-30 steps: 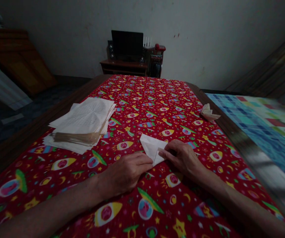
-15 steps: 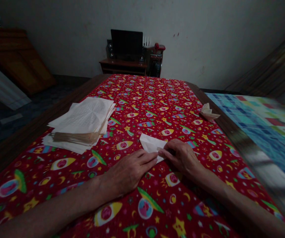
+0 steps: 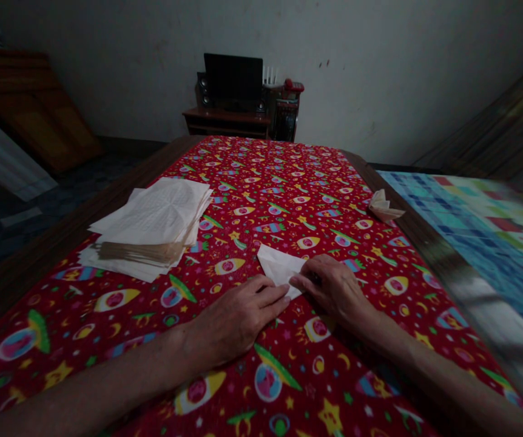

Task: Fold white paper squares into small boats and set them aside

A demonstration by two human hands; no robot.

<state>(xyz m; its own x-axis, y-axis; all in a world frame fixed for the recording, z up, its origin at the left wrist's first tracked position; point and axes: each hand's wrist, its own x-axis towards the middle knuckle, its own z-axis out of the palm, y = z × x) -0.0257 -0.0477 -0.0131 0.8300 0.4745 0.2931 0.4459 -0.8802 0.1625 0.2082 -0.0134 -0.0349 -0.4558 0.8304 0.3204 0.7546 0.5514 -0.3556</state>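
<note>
1. Two bare hands at lower centre of the frame, both on one partly folded white sheet (image 3: 277, 265), set on the red rocket-print tablecloth (image 3: 252, 192) just below the middle of the picture
2. Left hand (image 3: 241, 312): fingers close together, laid over the lower-left side of the sheet; pressing only or pinching as well, cannot tell, with the thumb out of sight
3. Right hand (image 3: 334, 288): clamped on the right end of the sheet, thumb on top, fingers curled close beside it
4. Done, by the look of it: some folding of the sheet in hand, now small and straight-edged with a pointed upper-left corner; also one folded paper piece (image 3: 382, 208) with several points, at right of the frame near the edge of the wooden table (image 3: 158, 159)
5. Remaining, as a judgement: apparently mid-fold on the sheet in hand; at left of the frame, a stack of printed sheets (image 3: 152, 212), flat and seemingly unworked
6. Writing: dense grey print on the top sheet of the stack, too small and dim to read
7. Labels: no legible brand on the dark flat-screen monitor (image 3: 233, 77) at upper centre; rockets, stars and moons on the tablecloth, without readable words
</note>
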